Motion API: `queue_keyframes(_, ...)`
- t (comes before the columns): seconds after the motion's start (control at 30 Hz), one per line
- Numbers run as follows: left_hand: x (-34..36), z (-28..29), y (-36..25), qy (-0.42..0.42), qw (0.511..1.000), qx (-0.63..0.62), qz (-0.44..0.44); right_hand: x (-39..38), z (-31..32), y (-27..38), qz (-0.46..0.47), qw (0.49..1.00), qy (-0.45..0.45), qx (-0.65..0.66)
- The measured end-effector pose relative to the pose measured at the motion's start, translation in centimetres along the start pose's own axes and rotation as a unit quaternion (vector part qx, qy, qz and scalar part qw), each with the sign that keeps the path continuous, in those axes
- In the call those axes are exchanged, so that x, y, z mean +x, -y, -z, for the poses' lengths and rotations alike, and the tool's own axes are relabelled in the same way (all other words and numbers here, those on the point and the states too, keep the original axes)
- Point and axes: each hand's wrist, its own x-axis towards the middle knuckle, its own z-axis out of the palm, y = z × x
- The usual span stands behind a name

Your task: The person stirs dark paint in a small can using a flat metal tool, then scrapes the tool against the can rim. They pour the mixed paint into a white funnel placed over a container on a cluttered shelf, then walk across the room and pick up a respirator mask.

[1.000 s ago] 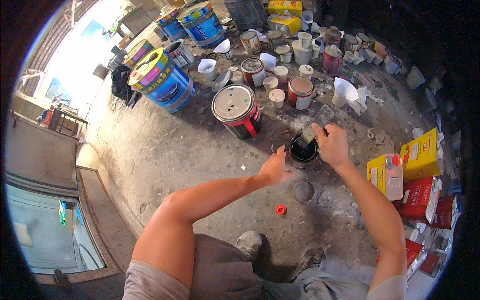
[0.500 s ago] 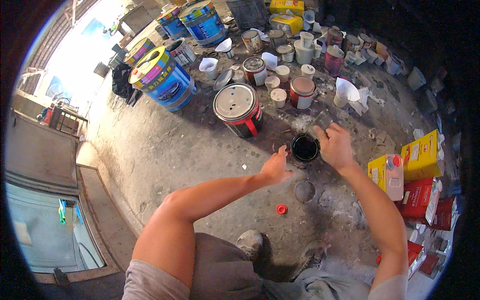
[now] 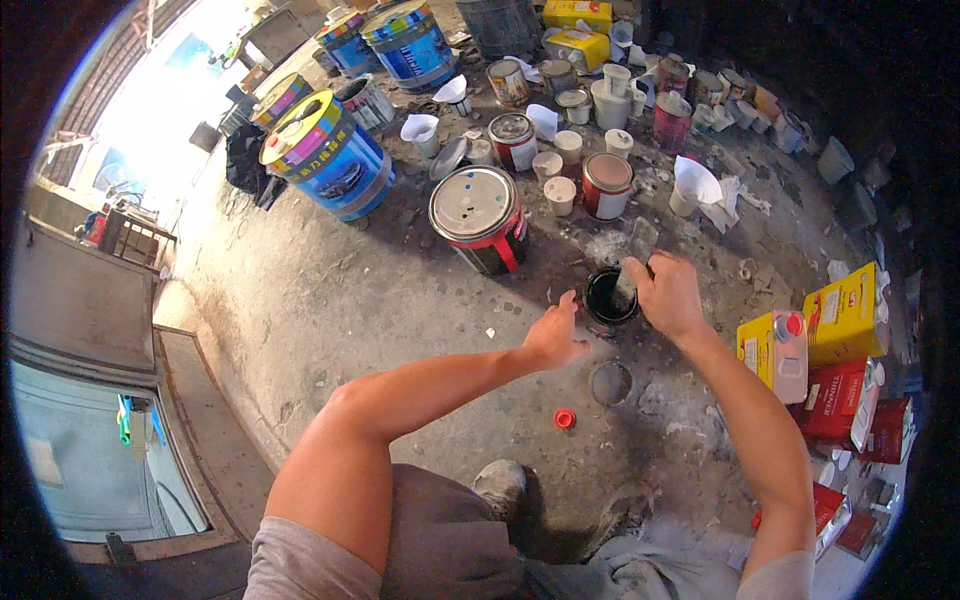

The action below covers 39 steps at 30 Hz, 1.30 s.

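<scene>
My right hand [image 3: 672, 297] is closed around a flat grey strip [image 3: 643, 238], like a scraper or stir stick. One end sticks up past the fingers, and the lower part stands tilted inside a small open can [image 3: 603, 310] of dark, glossy paint. Left of this can is my left hand [image 3: 553, 335], its fingers apart and curved toward the can's side. Whether it touches the can I cannot tell. Farther left stands a larger black-and-red paint can [image 3: 478, 220] with a metal lid. A red cap [image 3: 565, 419] lies on the floor nearer to me.
Paper-lined cups, such as the white one [image 3: 693, 188], and several smaller cans stand behind. Blue paint pails [image 3: 335, 160] are at the far left. Yellow tins [image 3: 843, 313] and red thinner tins [image 3: 838, 402] crowd the right. A round mark [image 3: 611, 383] shows on the concrete floor.
The grey strip is more upright, its lower part now showing inside the can. My right hand has shifted slightly; my left hand stays about where it was.
</scene>
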Motion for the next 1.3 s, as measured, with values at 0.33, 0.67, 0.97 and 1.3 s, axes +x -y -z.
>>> queue_keyframes(0.33,0.0,0.3,-0.3,0.006,1.0,0.01,-0.008,0.0,-0.3,0.0,0.064,0.997,-0.012,-0.029)
queue_keyframes(0.67,0.0,0.1,-0.1,0.001,1.0,0.011,-0.014,0.3,0.4,0.6,0.044,0.998,0.042,-0.017)
queue_keyframes(0.97,0.0,0.2,-0.2,0.012,1.0,0.01,-0.005,0.3,0.4,1.0,-0.019,0.997,0.032,0.068)
queue_keyframes(1.3,0.1,0.1,-0.1,0.012,1.0,0.01,0.007,0.6,0.5,0.4,-0.093,0.993,0.048,0.064)
